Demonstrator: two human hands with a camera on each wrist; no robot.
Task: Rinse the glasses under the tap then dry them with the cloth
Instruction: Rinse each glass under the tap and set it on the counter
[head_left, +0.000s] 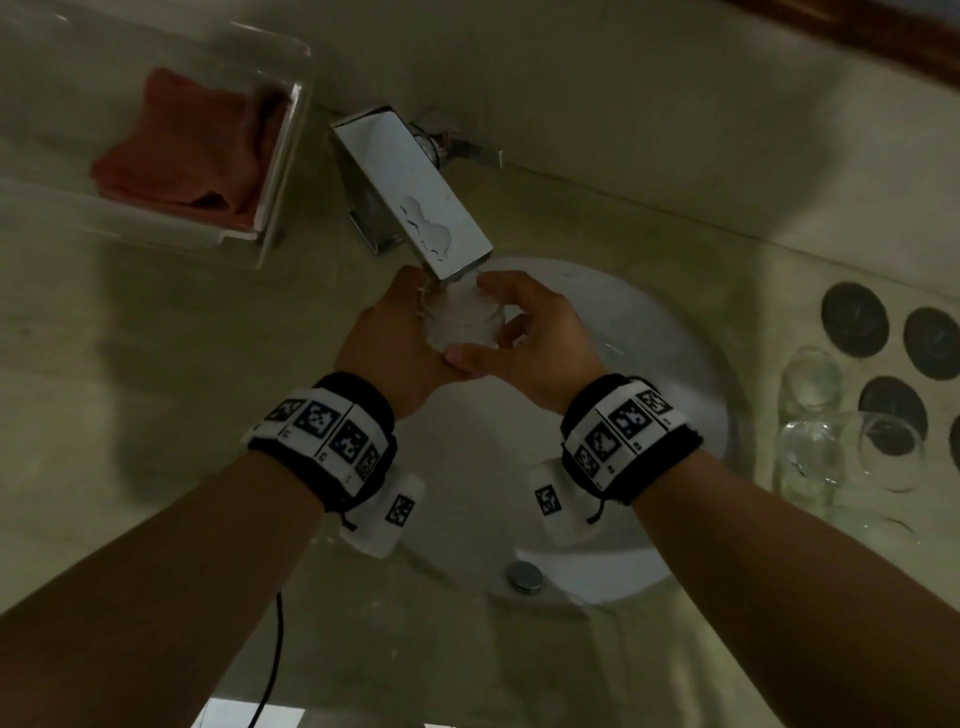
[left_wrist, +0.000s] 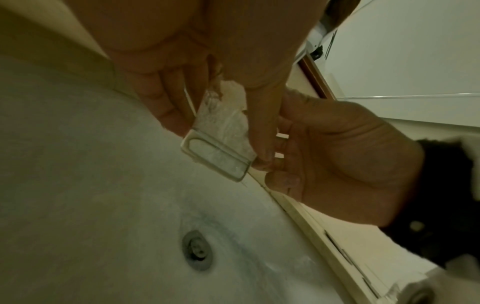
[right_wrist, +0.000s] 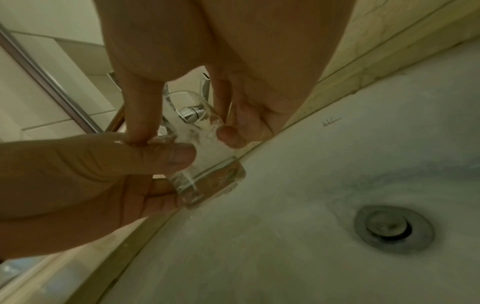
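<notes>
- The basin (head_left: 691, 395) is the landmark, a white round bowl sunk in the counter; its drain (right_wrist: 393, 229) sits low in the bowl, and a small metal knob (head_left: 525, 576) stands at the near rim
- Two hands meet over the basin's far edge; the left hand (head_left: 387, 338) curls round one clear glass (head_left: 462, 319) from the left, thumb along its side; the right hand (head_left: 540, 338) pinches the same glass from the right, fingers on the wall and thumb near the base
- The glass hangs above the basin without touching it; its long axis is tilted, with the thick base (left_wrist: 217, 159) low toward the bowl and the mouth up toward the spout; water fills it white and frothy
- Just beyond the basin, one flat chrome tap (head_left: 415, 202) slants down over the far rim, its outlet right above the glass
- Right of the basin, three more glasses (head_left: 810, 457) stand close together on the counter; beside them lie five dark round coasters (head_left: 854, 319), some cut off by the frame
- Far left of the basin, past the tap, one red cloth (head_left: 192, 150) lies folded in a clear tray (head_left: 283, 171)
</notes>
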